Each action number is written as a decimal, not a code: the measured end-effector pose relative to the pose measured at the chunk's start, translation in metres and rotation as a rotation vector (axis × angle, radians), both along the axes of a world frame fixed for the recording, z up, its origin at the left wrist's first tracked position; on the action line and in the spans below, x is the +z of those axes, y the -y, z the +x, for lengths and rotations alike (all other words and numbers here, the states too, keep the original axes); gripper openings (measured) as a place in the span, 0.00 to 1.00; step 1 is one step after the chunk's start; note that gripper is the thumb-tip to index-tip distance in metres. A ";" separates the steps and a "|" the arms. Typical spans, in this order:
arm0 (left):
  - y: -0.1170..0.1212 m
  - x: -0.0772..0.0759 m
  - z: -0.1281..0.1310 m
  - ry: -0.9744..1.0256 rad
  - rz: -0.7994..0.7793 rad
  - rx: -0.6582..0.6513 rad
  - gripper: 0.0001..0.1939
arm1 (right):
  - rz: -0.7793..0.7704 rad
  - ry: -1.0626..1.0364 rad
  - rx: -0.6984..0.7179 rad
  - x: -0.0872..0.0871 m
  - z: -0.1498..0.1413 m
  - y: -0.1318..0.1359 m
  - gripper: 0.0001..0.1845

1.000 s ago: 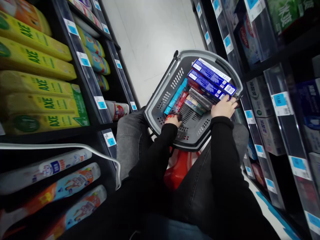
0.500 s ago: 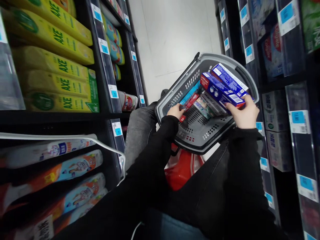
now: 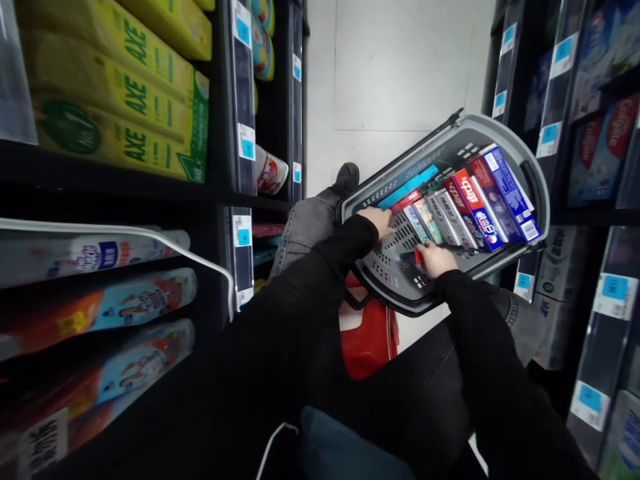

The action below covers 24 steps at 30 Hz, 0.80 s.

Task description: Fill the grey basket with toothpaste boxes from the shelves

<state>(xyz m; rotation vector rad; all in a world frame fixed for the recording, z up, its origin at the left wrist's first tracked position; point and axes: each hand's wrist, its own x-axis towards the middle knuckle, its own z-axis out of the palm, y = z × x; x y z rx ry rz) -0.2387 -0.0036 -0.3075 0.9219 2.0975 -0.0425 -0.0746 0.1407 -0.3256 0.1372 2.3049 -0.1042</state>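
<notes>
Shop aisle, pale floor (image 3: pixel 395 60), shelves (image 3: pixel 245 100) both sides; basket (image 3: pixel 543 177) aslant, both grips inside.
Right grip (image 3: pixel 436 259): apparently pinched on small red-and-dark pack (image 3: pixel 418 257), low in basket, near side. Jutting left off the fingertips; long axis probably crosswise, but dark end too blurred to confirm. Right grip nearer, right at it; left grip (image 3: pixel 379 220) up and left, apart from pack. Left fingers curled by near end of slim red box (image 3: pixel 406 201); can't tell whether grasping or just resting there. Boxes (image 3: pixel 465 193) lined up beyond pack, row stretching rightward from red box, away from left grip; visible gap from pack to row.
</notes>
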 end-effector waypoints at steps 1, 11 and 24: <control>-0.003 0.000 0.000 0.029 0.015 -0.013 0.27 | -0.013 0.039 0.049 -0.011 0.002 0.007 0.19; 0.013 0.023 -0.022 0.066 0.108 0.214 0.27 | -0.161 0.225 0.352 -0.073 0.017 0.046 0.23; 0.015 0.029 -0.031 0.079 0.095 0.264 0.27 | -0.149 0.022 0.024 -0.097 -0.042 0.085 0.27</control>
